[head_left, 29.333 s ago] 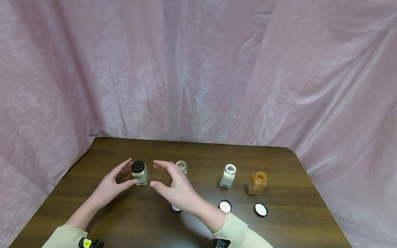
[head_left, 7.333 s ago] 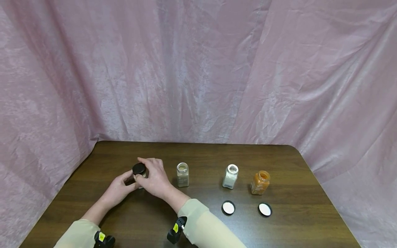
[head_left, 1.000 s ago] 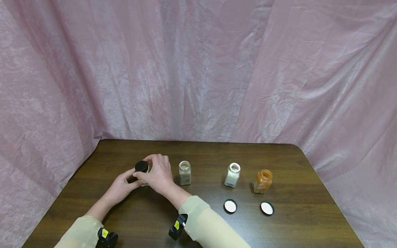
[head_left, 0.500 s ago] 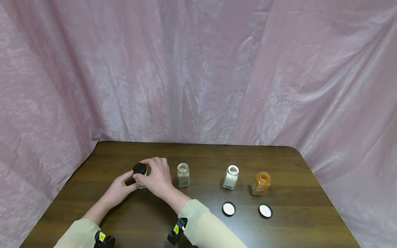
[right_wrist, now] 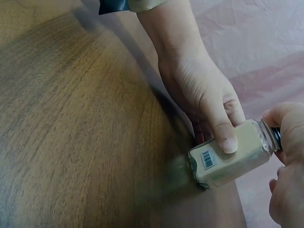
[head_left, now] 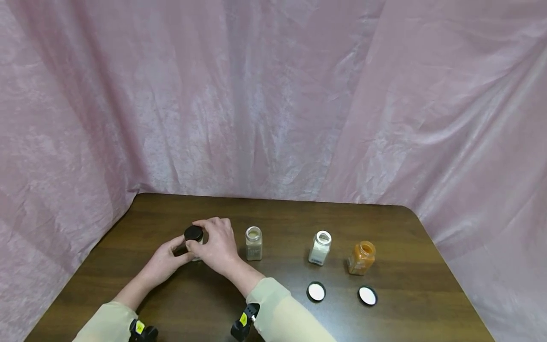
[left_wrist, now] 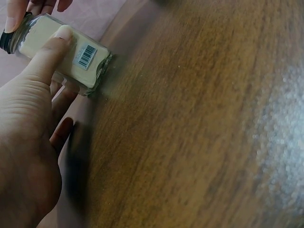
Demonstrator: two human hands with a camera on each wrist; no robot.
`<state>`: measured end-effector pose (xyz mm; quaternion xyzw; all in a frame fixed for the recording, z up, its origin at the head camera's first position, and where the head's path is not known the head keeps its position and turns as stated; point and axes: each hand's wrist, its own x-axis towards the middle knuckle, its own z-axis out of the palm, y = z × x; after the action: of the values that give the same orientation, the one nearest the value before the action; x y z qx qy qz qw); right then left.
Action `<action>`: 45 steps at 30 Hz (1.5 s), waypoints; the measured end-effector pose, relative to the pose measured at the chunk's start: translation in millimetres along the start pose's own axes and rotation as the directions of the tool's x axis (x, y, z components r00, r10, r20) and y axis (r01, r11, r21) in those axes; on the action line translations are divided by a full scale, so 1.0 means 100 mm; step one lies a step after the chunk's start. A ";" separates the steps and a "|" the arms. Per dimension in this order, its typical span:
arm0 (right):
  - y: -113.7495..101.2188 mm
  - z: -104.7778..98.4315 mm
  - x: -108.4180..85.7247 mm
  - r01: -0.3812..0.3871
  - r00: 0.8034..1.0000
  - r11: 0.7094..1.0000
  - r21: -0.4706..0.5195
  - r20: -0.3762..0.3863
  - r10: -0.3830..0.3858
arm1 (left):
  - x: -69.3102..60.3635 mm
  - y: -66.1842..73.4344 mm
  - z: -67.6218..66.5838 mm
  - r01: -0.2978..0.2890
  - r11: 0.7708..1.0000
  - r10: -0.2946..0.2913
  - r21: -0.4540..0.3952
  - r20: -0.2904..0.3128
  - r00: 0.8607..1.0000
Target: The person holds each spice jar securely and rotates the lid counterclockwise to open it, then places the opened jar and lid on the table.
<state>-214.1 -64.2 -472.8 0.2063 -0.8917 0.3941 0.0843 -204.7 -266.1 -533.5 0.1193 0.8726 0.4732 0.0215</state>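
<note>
A square glass spice jar (left_wrist: 71, 47) of pale powder, with a small barcode label and a black lid (head_left: 193, 233), stands at the left part of the table. My left hand (head_left: 161, 262) grips the body of this jar, thumb along its near face in the left wrist view. At its top, my right hand (head_left: 217, 247) pinches the lid between thumb and fingers. The lid sits at the jar's neck; how tightly cannot be told. In the head view the hands cover most of the jar body.
To the right stand three lidless jars: a clear glass one with pale contents (head_left: 254, 244), one with white powder (head_left: 320, 248) and one with orange powder (head_left: 362, 258). Two black lids, white inside up, lie before them: a middle lid (head_left: 316, 291) and a right lid (head_left: 367, 296).
Earlier both hands were apart around the jar; since then the left has taken its body and the right its lid. Over the last second the grip looks the same; the view shifts slightly.
</note>
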 end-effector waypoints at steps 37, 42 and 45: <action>-0.01 -0.27 -0.09 0.125 0.992 0.975 0.184 0.004 -0.128 | 0.09 -0.01 0.03 -0.019 1.000 0.019 0.007 -0.009 1.000; -0.01 -0.44 -0.19 0.197 0.979 0.963 0.182 0.014 -0.203 | 0.10 0.00 0.02 0.003 1.000 -0.003 -0.027 0.007 1.000; 0.03 -0.53 -0.26 0.244 0.969 0.957 0.160 0.002 -0.247 | 0.11 0.00 0.01 0.014 1.000 -0.014 -0.020 0.004 1.000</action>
<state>-192.6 -15.5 -447.4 0.3258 -0.8259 0.4477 0.1061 -215.2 -262.6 -533.8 0.1140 0.8684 0.4817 0.0276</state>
